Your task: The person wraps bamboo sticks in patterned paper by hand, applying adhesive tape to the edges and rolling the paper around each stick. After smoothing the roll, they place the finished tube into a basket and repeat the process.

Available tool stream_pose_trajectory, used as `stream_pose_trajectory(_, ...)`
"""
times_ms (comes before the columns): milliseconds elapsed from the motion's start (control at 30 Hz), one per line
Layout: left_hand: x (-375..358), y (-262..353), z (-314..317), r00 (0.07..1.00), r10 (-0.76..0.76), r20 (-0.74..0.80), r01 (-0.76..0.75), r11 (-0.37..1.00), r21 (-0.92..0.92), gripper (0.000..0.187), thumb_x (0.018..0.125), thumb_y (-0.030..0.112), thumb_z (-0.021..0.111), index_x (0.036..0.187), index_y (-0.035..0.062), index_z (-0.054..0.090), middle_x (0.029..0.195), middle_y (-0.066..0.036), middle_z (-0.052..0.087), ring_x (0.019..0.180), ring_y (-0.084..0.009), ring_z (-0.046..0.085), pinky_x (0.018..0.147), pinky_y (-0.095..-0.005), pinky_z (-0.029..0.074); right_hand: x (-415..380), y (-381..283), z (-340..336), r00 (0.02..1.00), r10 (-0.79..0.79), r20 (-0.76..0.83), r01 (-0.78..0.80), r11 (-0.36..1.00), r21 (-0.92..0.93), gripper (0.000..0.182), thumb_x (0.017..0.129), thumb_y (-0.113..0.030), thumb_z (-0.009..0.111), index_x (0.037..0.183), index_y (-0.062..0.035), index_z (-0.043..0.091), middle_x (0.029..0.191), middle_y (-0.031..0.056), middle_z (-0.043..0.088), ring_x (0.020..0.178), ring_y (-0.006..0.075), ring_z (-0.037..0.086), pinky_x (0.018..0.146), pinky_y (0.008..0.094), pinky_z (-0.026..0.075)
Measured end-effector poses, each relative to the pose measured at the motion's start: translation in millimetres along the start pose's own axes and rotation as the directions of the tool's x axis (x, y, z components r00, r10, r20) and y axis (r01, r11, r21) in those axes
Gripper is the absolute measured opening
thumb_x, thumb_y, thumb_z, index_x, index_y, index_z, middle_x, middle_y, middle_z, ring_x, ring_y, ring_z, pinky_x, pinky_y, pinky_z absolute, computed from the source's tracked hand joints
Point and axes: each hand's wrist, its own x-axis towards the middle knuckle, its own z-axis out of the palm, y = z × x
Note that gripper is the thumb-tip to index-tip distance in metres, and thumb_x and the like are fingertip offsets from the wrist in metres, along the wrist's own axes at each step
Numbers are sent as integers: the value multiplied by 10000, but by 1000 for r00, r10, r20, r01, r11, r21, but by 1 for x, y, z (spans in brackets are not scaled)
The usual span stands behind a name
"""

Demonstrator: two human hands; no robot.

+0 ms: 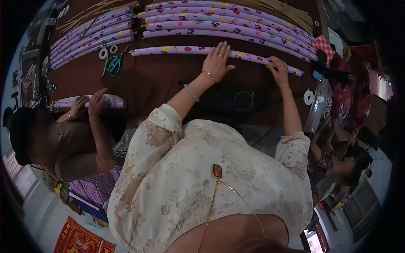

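Observation:
A long lilac roll of wrapping paper [168,49] with a printed pattern lies across the brown table in front of me. My left hand [217,62] rests flat on its middle, fingers stretched out and thumb apart. Farther right, my right hand [278,71] has bent fingers over the same roll, with the thumb on the near side. Beyond it, several similar rolls [219,25] lie side by side. Left of my roll are teal-handled scissors [114,65] and a roll of white tape [103,53].
At the left, another person's hands [86,103] press on a partly rolled lilac sheet [116,102]. More rolls [93,40] lie at the back left. A phone [317,72] and a tape roll [308,97] are at the right edge. Another person [329,158] is at the right.

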Motion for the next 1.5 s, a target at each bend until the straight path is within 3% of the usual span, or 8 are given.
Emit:
stream_pose_trajectory(167, -43, -83, -5, 941, -277, -193, 286, 958, 17, 665, 844, 461, 436, 1324, 25, 291, 1382, -136, 283, 1279, -268, 266, 1035, -400, 219, 1, 0, -2, 1000, 25, 17, -25, 1000, -7, 246, 753, -178, 633, 981, -100, 582, 1074, 53, 570, 1062, 223, 492, 949, 360, 290)
stream_pose_trajectory(267, -60, -117, -5, 942, -242, -234, 260, 964, 50, 602, 852, 410, 463, 1334, 88, 298, 1383, -84, 300, 1271, -258, 281, 1007, -424, 263, 1, -4, -3, 1000, 21, 11, -21, 999, -34, 267, 760, -192, 632, 1007, -112, 571, 1089, 47, 561, 1064, 225, 488, 962, 374, 283)
stream_pose_trajectory(367, -57, -112, -6, 931, -276, -239, 287, 958, 14, 601, 835, 377, 505, 1327, 93, 310, 1379, -84, 306, 1266, -254, 291, 1002, -425, 271, 7, -41, 0, 987, -145, -66, 121, 952, -283, 363, 757, -220, 646, 1097, -152, 536, 1116, 19, 540, 1045, 208, 499, 953, 402, 308)
stream_pose_trajectory(500, -53, -112, -1, 919, -292, -265, 308, 951, 20, 589, 827, 356, 522, 1323, 108, 321, 1370, -77, 324, 1257, -251, 308, 1000, -425, 275, 18, -63, 23, 955, -279, -100, 238, 924, -300, 265, 751, -193, 650, 1003, -138, 589, 1052, 8, 567, 973, 190, 540, 880, 375, 378)
stream_pose_trajectory(800, -49, -111, -6, 908, -285, -307, 316, 947, 53, 477, 830, 323, 516, 1240, 91, 440, 1295, -79, 420, 1198, -246, 379, 982, -403, 293, 15, -54, 43, 927, -235, -293, 222, 972, -78, 194, 712, -111, 673, 892, -87, 604, 990, 59, 559, 875, 252, 551, 740, 368, 447)
stream_pose_trajectory(1133, -49, -111, -5, 905, -299, -302, 322, 946, 29, 466, 821, 301, 533, 1231, 97, 448, 1301, -80, 412, 1210, -246, 364, 988, -400, 283, 16, -52, 45, 889, -380, -253, 315, 912, -264, 285, 727, -164, 679, 990, -117, 581, 1044, 70, 512, 905, 260, 540, 787, 382, 440)
stream_pose_trajectory(1267, -50, -111, -3, 900, -300, -317, 319, 948, 7, 458, 822, 287, 533, 1233, 103, 447, 1309, -82, 403, 1217, -247, 357, 991, -403, 278, 27, -82, 41, 936, -303, -181, 260, 938, -229, 267, 734, -208, 673, 986, -158, 598, 1030, 35, 525, 899, 228, 541, 857, 418, 389)
stream_pose_trajectory(1500, -52, -106, -6, 885, -347, -310, 358, 933, -23, 448, 824, 284, 528, 1226, 101, 452, 1307, -82, 406, 1218, -247, 357, 992, -405, 276, 31, -82, 56, 924, -306, -229, 289, 952, -105, 197, 714, -136, 679, 906, -126, 639, 887, 32, 573, 774, 196, 572, 692, 376, 451)
